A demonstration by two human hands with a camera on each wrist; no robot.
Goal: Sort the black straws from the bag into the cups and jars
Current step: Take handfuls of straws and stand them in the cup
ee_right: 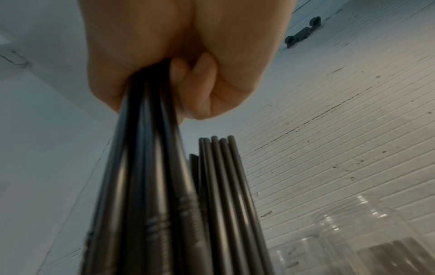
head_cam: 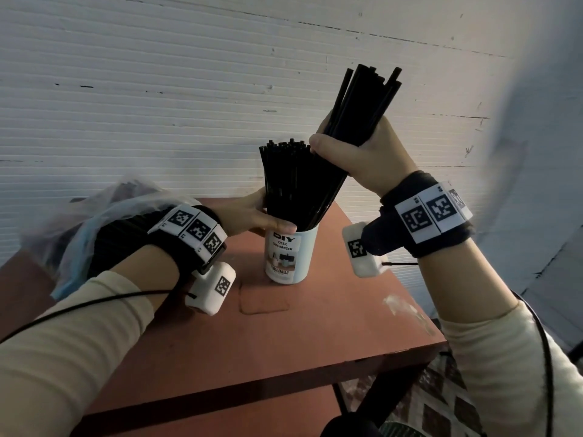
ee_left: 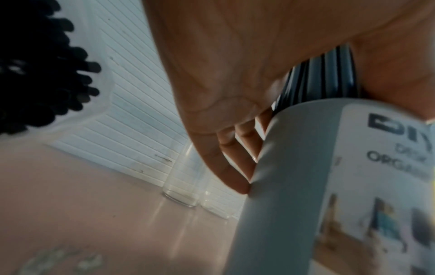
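A pale cylindrical cup (head_cam: 288, 252) labelled "DIY desk organizer" stands on the red-brown table (head_cam: 284, 335), packed with upright black straws (head_cam: 285, 178). My left hand (head_cam: 257, 216) grips the cup at its rim; its fingers (ee_left: 233, 167) wrap the cup (ee_left: 294, 195). My right hand (head_cam: 362, 152) holds a tilted bundle of black straws (head_cam: 362, 105) above the cup, lower ends reaching into it. In the right wrist view the held bundle (ee_right: 146, 176) hangs from the fist (ee_right: 183, 70) beside the standing straws (ee_right: 223, 176). A clear plastic bag (head_cam: 104, 216) with black straws lies at the left.
Clear glass jars (ee_left: 181, 186) stand behind the cup by the white ribbed wall; another clear jar (ee_right: 353, 232) shows low right in the right wrist view. The table's front edge and right corner are close (head_cam: 441, 345). Black cables trail from both wrists.
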